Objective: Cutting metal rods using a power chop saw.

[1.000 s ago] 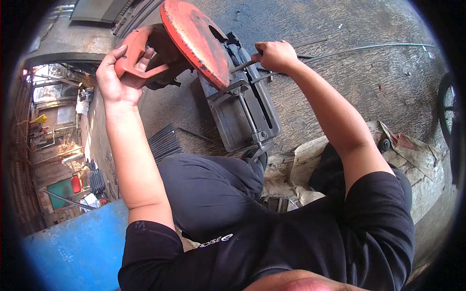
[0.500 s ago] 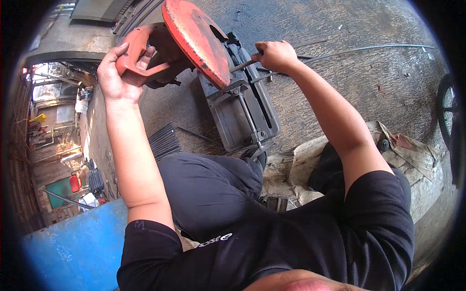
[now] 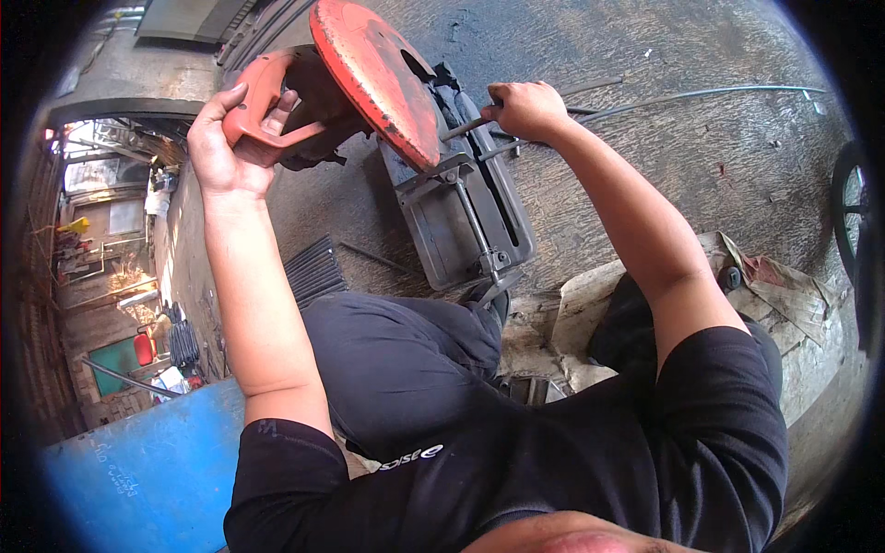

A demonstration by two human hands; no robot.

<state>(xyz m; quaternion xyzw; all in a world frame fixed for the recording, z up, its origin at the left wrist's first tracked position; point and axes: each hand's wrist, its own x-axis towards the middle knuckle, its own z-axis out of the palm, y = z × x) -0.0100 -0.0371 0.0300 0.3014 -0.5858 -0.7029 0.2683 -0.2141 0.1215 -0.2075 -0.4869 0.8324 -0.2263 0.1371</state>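
Note:
An orange-red cut-off saw (image 3: 373, 78) stands on its grey metal base (image 3: 442, 249) in front of me, its worn round guard tilted over the base. My left hand (image 3: 235, 147) is wrapped round the saw's orange handle (image 3: 261, 97), fingers through the loop. Off to the right of the guard, my right hand (image 3: 525, 111) grips a thin metal rod (image 3: 467, 129). This rod runs from under the guard across the base and out past my fist. The blade and the rod's inner end are hidden by the guard.
A bundle of dark rods (image 3: 315, 269) lies on the floor left of the base. A long thin rod (image 3: 701, 91) stretches away to the right. Stained cloth (image 3: 590, 304) lies by my legs. A blue panel (image 3: 147, 461) is at lower left, a black wheel (image 3: 846, 207) far right.
Almost nothing differs. The saw, base and both hands sit very slightly farther right and lower in the picture; both grips are the same.

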